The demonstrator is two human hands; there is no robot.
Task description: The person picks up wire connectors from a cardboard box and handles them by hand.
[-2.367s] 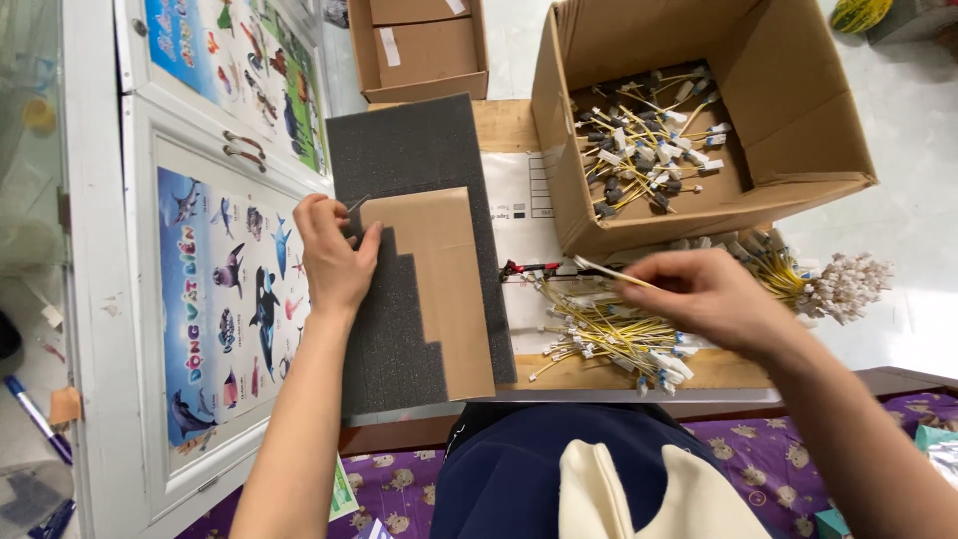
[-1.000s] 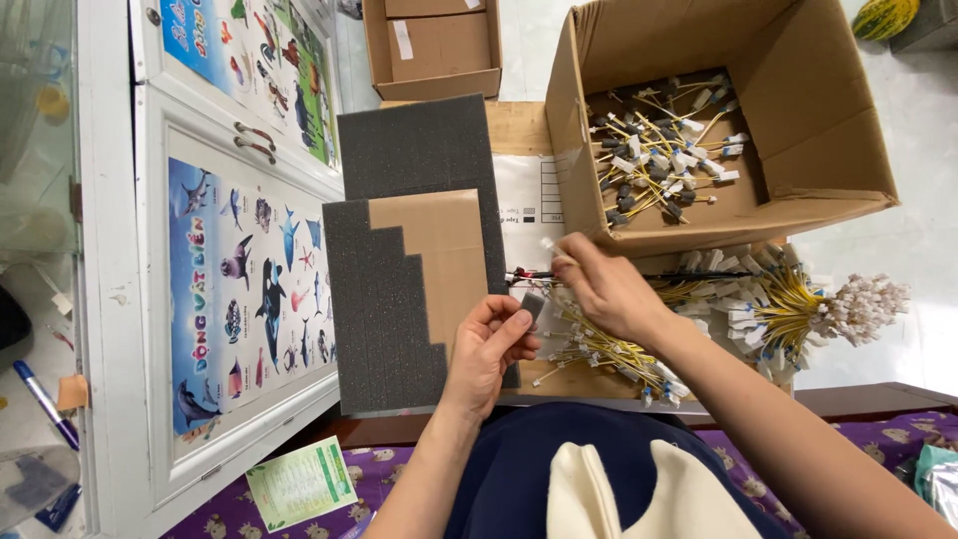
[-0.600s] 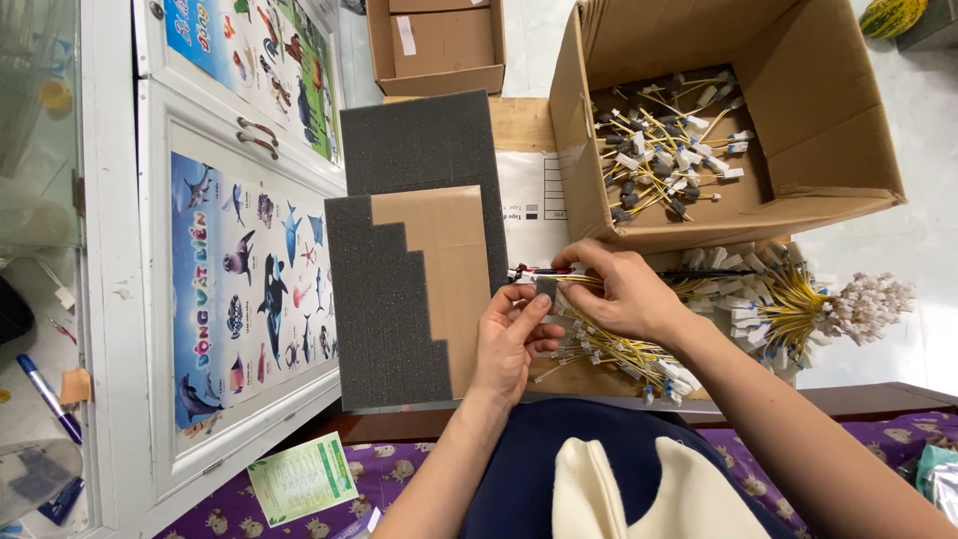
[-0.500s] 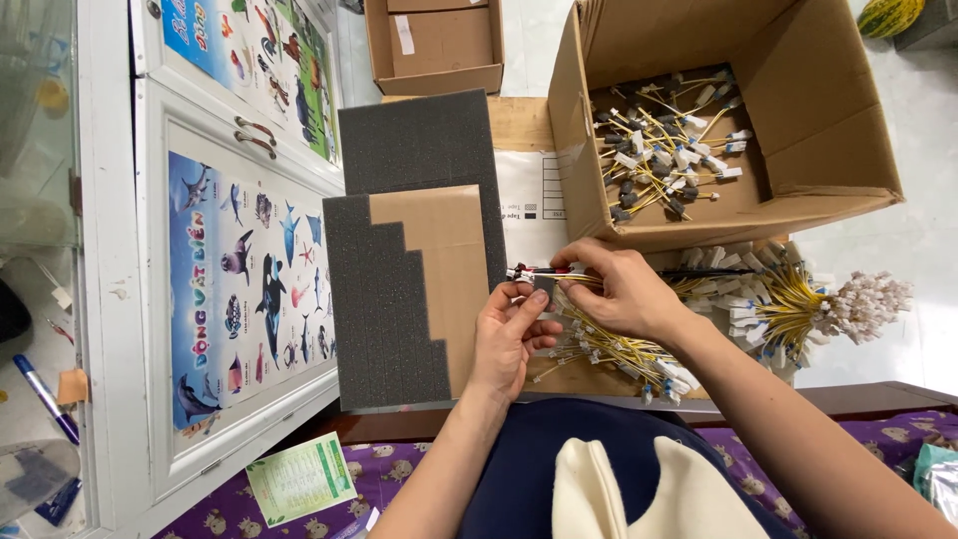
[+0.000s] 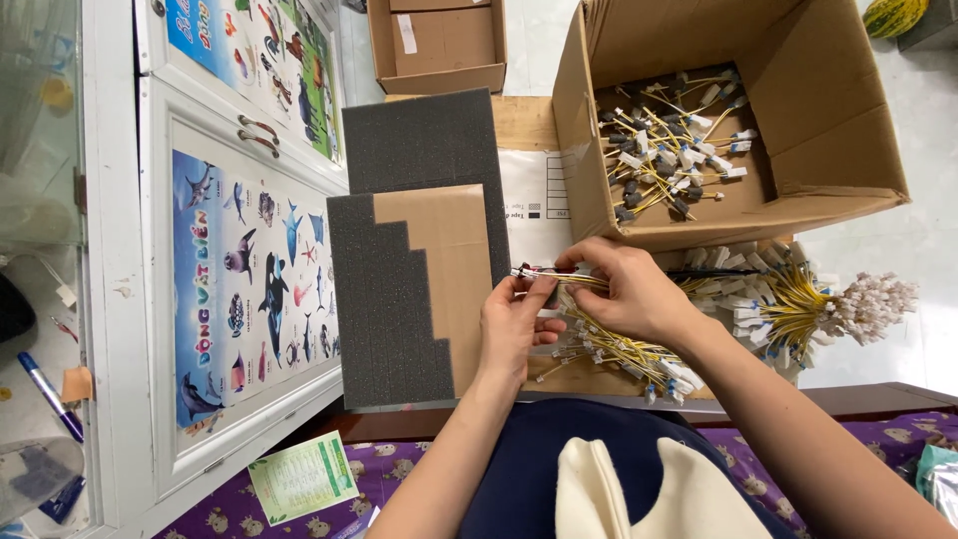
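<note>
My left hand (image 5: pixel 519 321) and my right hand (image 5: pixel 627 289) meet over the table and pinch the same thin yellow wire lead (image 5: pixel 544 273) with a small connector at its left end. Beneath them lies a loose pile of yellow wire leads (image 5: pixel 619 349) with white plugs. A bundled bunch of the same leads (image 5: pixel 798 299) lies to the right. An open cardboard box (image 5: pixel 858 150) behind my hands holds several more leads (image 5: pixel 669 130). Left of my hands a dark grey foam sheet (image 5: pixel 384 309) lies stepped over a brown cardboard panel (image 5: pixel 449 260).
A second grey foam sheet (image 5: pixel 424 140) lies behind the first. A small cardboard box (image 5: pixel 439 45) stands on the floor beyond. A white cabinet door (image 5: pixel 249 289) with sea-animal posters runs along the left. A blue pen (image 5: pixel 45 394) lies at far left.
My left hand left the foam sheet and came right to join my right hand. Both now pinch one wire lead, lifted slightly above the pile.
</note>
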